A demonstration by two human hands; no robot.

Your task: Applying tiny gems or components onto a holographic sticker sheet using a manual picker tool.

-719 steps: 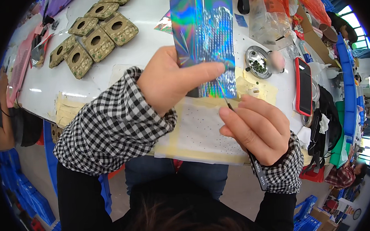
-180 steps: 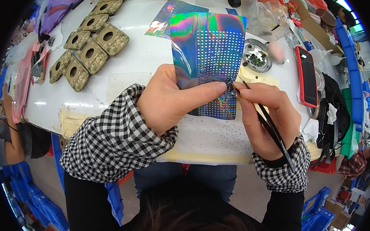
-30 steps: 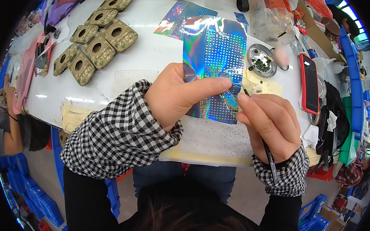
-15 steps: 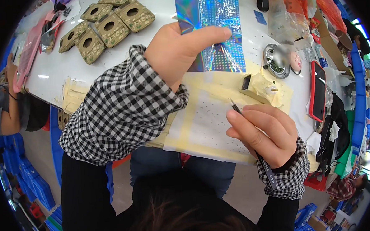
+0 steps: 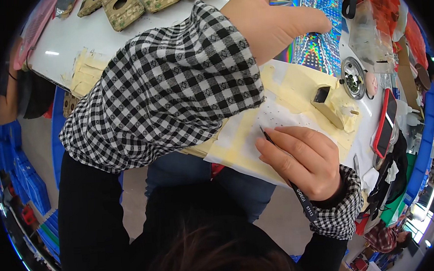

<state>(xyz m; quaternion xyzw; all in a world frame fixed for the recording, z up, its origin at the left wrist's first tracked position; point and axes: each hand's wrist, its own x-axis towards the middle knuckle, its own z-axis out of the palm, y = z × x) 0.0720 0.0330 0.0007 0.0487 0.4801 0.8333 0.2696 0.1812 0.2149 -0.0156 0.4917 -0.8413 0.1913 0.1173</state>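
Since a second ago, the tweezers [image 5: 303,203] have left the edge of the holographic foil [image 5: 318,51] and come down over the dotted white sheet [image 5: 279,113], while the foil, which partly overlapped that sheet in view, has shifted away. It now sits past the sheet's far side, toward the right, its top cut off by the view's edge; whether it touches anything beneath, I cannot tell. Left hand [image 5: 275,24] pinches it narrowly: the thumb lies across the upper face, the spotted area shows beside and below the thumb, and the fingers behind are hidden. Such a thumb probably keeps the limp foil from flapping.

Over the sheet's near right part, the right hand [image 5: 309,160] closes around the tweezers like a pen; the tips project ahead of the fingertips and the shaft runs back under the palm, likely for fine control. Whether the tips hold a speck is too small to tell.

Off the sheet's far right lie a yellow-wrapped block [image 5: 336,110] and a metal dish [image 5: 351,65] of dark bits, perhaps for easy reach. Well right of the sheet lies a red-cased phone [image 5: 386,121]; off its far left, camouflage-patterned pieces [image 5: 122,18].
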